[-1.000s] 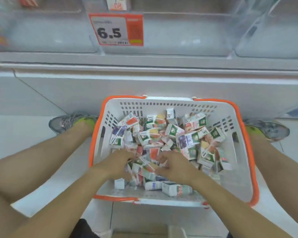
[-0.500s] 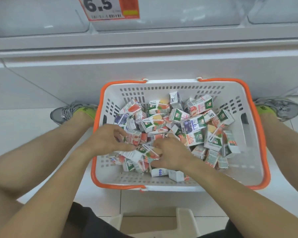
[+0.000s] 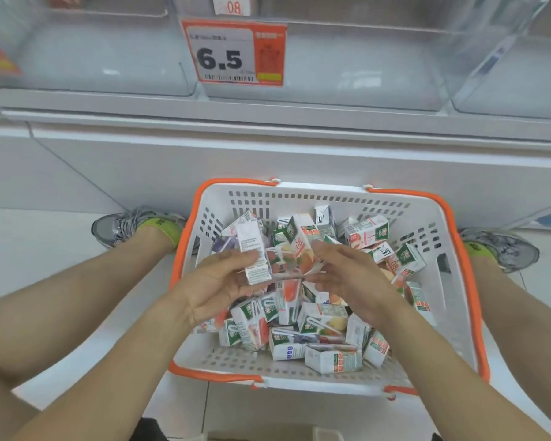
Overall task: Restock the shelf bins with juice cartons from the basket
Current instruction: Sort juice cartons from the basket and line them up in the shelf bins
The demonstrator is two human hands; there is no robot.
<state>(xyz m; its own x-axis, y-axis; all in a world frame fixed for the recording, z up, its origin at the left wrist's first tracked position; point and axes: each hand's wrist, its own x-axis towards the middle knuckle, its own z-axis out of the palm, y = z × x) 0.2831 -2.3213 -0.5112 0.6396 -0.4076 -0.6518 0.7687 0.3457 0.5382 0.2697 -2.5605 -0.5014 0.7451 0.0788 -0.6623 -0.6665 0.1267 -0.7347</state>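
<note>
Sneakers frame the scene on either side: the grey one with a green collar sits on the floor well out from the left hand, just beside the basket's orange rim. That hand is raised above the heap, palm turned inward, thumb and fingers wrapped round a white juice carton that stands nearly upright, its printed back facing the camera. Between the two hands a small blurred cluster of cartons is pressed, one with a green top and a red "08" leaning up over the fingertips; how many there are cannot be told. The right hand faces the left, its fingers curved against that cluster from the other side. Beneath both palms, loose cartons lie jumbled in the white basket, most toward its far and middle parts. Beyond the fingertips, above the basket, clear shelf bins line the shelf, with an orange price tag reading 6.5. The other sneaker sits out past the right hand.
</note>
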